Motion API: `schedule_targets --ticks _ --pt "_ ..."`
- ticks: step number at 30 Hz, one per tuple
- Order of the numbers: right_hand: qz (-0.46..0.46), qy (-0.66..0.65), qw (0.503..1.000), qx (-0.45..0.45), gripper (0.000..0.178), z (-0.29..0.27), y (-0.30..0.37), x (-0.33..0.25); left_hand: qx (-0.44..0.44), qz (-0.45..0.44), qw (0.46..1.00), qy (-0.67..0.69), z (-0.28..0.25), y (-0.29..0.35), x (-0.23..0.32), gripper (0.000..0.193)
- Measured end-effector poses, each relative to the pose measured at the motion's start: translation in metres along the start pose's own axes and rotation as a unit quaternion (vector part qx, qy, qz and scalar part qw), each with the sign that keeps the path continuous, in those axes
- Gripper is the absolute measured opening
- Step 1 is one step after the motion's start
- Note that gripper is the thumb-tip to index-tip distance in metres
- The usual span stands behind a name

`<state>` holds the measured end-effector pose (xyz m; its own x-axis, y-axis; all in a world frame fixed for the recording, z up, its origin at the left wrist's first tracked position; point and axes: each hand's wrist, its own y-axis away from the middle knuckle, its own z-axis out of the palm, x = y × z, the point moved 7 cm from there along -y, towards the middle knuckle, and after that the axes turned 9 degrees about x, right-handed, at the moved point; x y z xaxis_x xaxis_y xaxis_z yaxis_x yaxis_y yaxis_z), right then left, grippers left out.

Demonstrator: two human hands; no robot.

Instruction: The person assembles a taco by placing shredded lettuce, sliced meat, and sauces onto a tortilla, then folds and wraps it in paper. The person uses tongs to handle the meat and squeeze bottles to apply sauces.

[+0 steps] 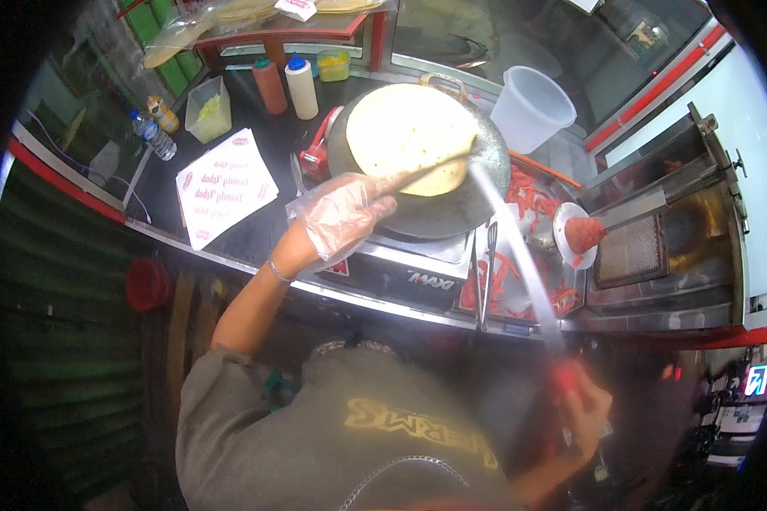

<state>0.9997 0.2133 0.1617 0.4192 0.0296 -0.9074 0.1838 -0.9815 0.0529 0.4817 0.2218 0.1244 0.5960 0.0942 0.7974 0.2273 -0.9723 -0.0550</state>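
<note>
A pale round flatbread (409,136) lies on a round black griddle (426,223). At its near left edge is my left hand (345,213), in a clear plastic glove, with the fingers closed. A thin dark strip (439,169) runs from the fingertips across the flatbread; what it is I cannot make out. Low at the right, my right hand (581,417) is wrapped round the red handle of a long knife (520,255). The blade is smeared by motion and its far end reaches the flatbread's right edge.
Right of the griddle, a tray (527,317) holds shaved reddish meat, tongs (488,272) and a meat cone (584,234) beside a grill (631,251). A white bucket (533,111) stands behind. To the left are printed papers (226,187), squeeze bottles (301,89) and a lettuce tub (209,111).
</note>
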Motion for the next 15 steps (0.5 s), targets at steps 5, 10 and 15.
schedule_targets --ticks 5,10,15 --pt "0.011 -0.007 0.999 0.044 0.053 -0.005 -0.008 0.007 0.017 0.058 0.997 -0.047 -0.002 0.033 0.019 0.058" --pt "0.026 0.000 0.999 -0.047 0.051 0.035 -0.037 -0.002 0.157 -0.055 0.957 -0.238 -0.017 0.066 0.003 0.056" --pt "0.048 0.025 0.994 -0.091 0.052 0.041 -0.045 -0.009 0.179 -0.024 0.925 -0.333 -0.019 0.056 0.005 0.056"
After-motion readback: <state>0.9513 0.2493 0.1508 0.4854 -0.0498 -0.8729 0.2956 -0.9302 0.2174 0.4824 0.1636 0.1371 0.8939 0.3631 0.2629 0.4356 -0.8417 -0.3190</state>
